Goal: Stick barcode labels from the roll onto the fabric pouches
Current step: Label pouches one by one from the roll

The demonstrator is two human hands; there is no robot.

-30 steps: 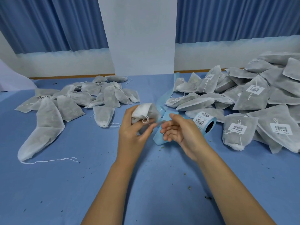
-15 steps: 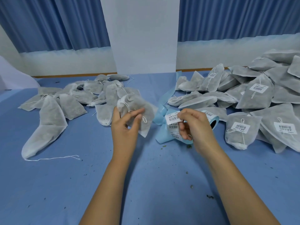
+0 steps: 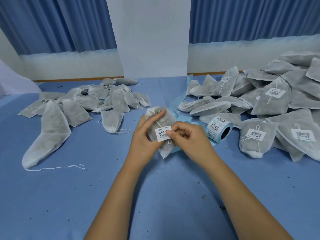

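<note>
My left hand grips a grey fabric pouch above the middle of the blue table. A white barcode label lies on the pouch's front, over its drawstring. The thumb of my right hand presses on the label's right edge, with the other fingers curled behind. Just to the right, the label roll lies on its side on the table, with loose blue backing strip trailing behind my hands.
A heap of unlabelled pouches lies at the back left. Labelled pouches are piled at the right. A white pillar and blue curtains stand behind. Dark crumbs dot the blue tabletop.
My right hand peeled a label off the roll and carried it left onto the pouch. My left hand turned the pouch flat and brought it toward the middle.
</note>
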